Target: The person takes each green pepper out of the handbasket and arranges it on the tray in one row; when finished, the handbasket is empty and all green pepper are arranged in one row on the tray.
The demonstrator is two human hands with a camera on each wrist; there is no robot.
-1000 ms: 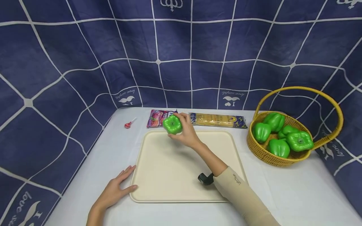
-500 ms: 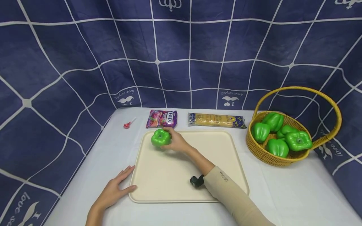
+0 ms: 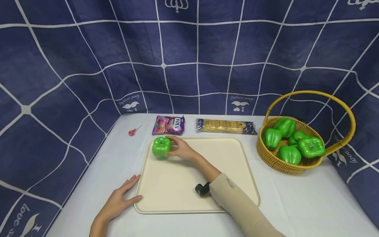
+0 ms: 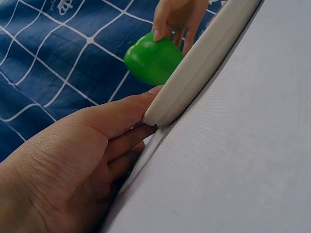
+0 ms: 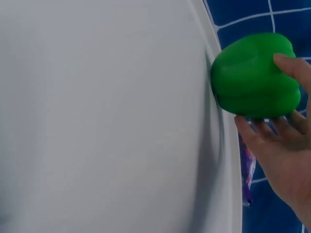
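A green bell pepper (image 3: 161, 147) is at the far left corner of the cream tray (image 3: 189, 184), stem end up. My right hand (image 3: 180, 149) holds it from the right side. In the right wrist view, the thumb lies on one side of the pepper (image 5: 255, 75) and the fingertips touch the opposite side. My left hand (image 3: 116, 200) rests at the tray's left edge with its fingers extended. In the left wrist view, the thumb and fingers of the left hand (image 4: 73, 155) meet the tray's rim (image 4: 194, 73).
Behind the tray lie a purple Fox's candy bag (image 3: 168, 125) and a pack of spaghetti (image 3: 226, 126). A red lollipop (image 3: 132, 132) is at the back left. To the right stands a wicker basket (image 3: 272, 161) with several green bell peppers (image 3: 311, 147) and a tall handle.
My right hand has brought the bell pepper from over the candy bag down and leftward to the tray's far left corner. The left hand has stayed at the tray's edge.
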